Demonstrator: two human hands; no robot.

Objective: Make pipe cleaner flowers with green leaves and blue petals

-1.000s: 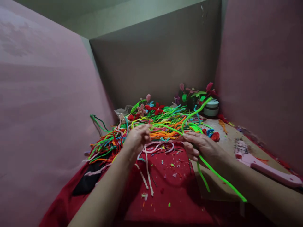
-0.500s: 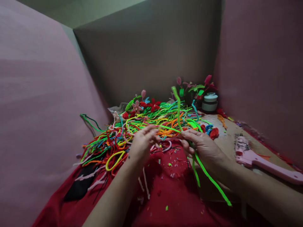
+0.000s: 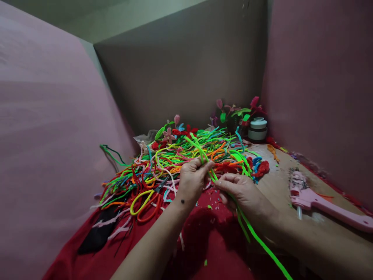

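Observation:
My left hand (image 3: 192,179) and my right hand (image 3: 239,191) are close together at the middle, both pinched on a bright green pipe cleaner (image 3: 256,237). Its far end rises past my left fingers, and its long tail runs down under my right wrist toward the lower right. Just beyond my hands lies a big tangled heap of pipe cleaners (image 3: 175,159) in green, orange, yellow, red, pink and blue, spread over a red cloth (image 3: 204,241).
A pink glue gun (image 3: 320,200) lies on brown cardboard at the right. Finished pipe-cleaner flowers (image 3: 236,111) and a small white jar (image 3: 258,129) stand in the back corner. Pink walls close in on the left and right. Small trimmings litter the cloth.
My left hand moved right and took hold of the green pipe cleaner beside my right hand. The cleaner's raised end swung from the right over to the left and came lower.

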